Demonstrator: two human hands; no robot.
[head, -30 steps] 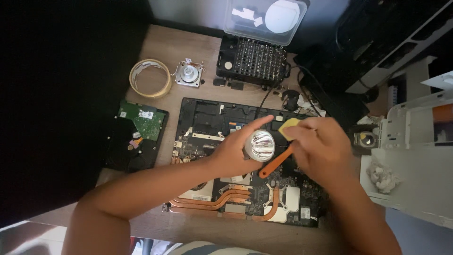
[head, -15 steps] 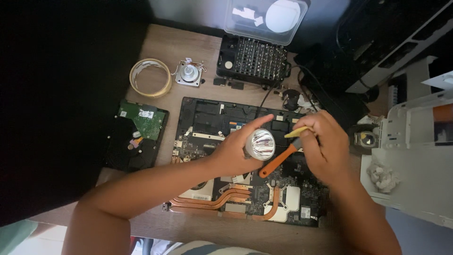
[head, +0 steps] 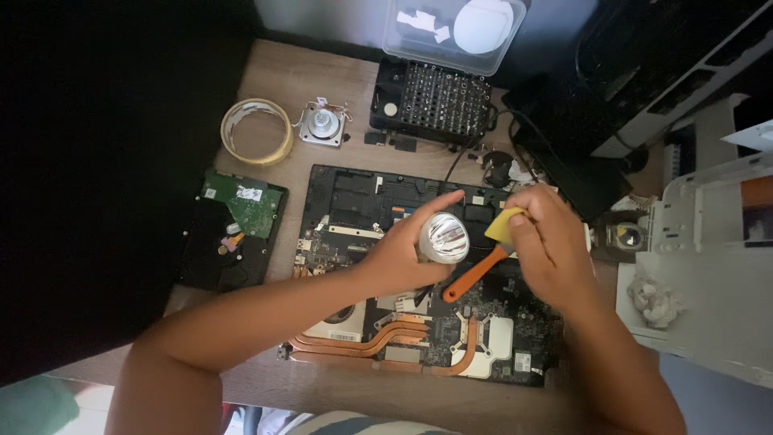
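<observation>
My left hand (head: 403,250) holds a shiny silver reflector lamp (head: 444,238), its bowl facing up toward me. My right hand (head: 547,242) grips a small brush with an orange handle (head: 471,278) and a yellow head (head: 503,225), the head lying beside the lamp's right edge. Both hands hover over an opened laptop base (head: 346,201) with a dark circuit board and copper heat pipes (head: 378,342), lying on a wooden desk (head: 322,80).
A roll of tape (head: 257,131) and a small loudspeaker (head: 323,124) lie at the back left. A black screwdriver bit set (head: 432,101) and a clear plastic box (head: 455,28) stand behind. A hard drive with green board (head: 233,234) lies left. White equipment (head: 708,258) stands right.
My right hand has shifted slightly right and turned, so the brush's yellow head now shows beside the lamp. The left hand with the lamp has stayed in place.
</observation>
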